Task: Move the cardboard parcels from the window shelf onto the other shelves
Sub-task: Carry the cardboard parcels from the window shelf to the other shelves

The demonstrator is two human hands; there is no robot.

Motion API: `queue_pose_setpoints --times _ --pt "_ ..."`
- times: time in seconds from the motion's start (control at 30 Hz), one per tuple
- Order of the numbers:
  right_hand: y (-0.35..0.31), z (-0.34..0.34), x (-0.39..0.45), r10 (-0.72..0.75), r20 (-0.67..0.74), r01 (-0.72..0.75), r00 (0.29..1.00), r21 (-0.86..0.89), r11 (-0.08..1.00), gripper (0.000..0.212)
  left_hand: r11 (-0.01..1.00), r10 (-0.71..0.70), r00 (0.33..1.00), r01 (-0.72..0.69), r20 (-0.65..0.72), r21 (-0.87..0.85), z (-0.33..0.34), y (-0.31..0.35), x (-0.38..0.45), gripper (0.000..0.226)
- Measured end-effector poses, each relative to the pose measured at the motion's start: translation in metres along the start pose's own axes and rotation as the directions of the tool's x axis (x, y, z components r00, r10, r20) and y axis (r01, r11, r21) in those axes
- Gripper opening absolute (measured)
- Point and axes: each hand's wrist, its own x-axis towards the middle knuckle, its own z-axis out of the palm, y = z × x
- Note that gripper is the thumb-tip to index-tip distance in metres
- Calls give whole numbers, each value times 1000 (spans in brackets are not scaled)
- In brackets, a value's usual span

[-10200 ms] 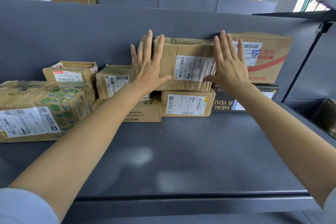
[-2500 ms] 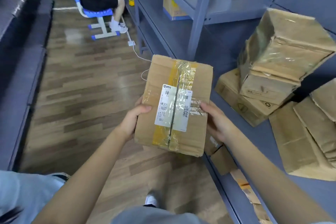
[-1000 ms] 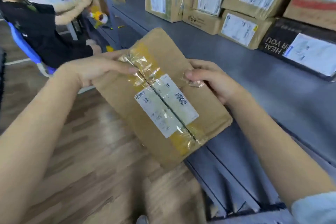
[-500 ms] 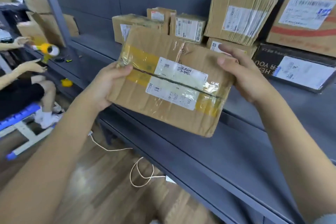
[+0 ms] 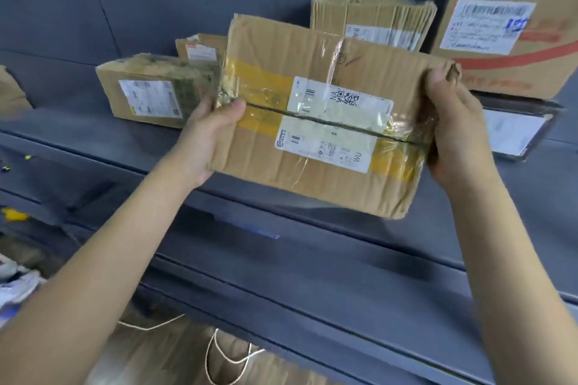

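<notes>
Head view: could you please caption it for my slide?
Both hands, left hand and right hand, hold a taped parcel above a grey shelf.

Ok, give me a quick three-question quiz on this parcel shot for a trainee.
1. True or false: both hands, left hand and right hand, grip the taped parcel.
2. The tape under the white label is: A red, B yellow, C blue?
3. What lies under the red-striped box on the grey shelf?

Key: 1 true; 2 B; 3 a black box.
</notes>
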Motion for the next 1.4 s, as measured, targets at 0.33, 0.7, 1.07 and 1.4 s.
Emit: queue_pose_setpoints --times 0.33,0.7,1.07,1.4 --pt "2 -93 -27 -263 -501 -85 825 -569 818 22 979 -33 890 -64 455 196 104 -62 35 51" --pt "40 -115 -56 -272 -597 -144 755 -555 819 36 826 -20 843 -288 537 484 133 -85 27 66" --pt "43 -194 2 -155 -519 -149 841 -496 855 32 771 -17 920 -237 392 590 208 -94 49 63" --pt "55 -225 51 -105 -409 -112 907 -473 874 38 716 -48 974 -121 221 688 242 -98 77 56"
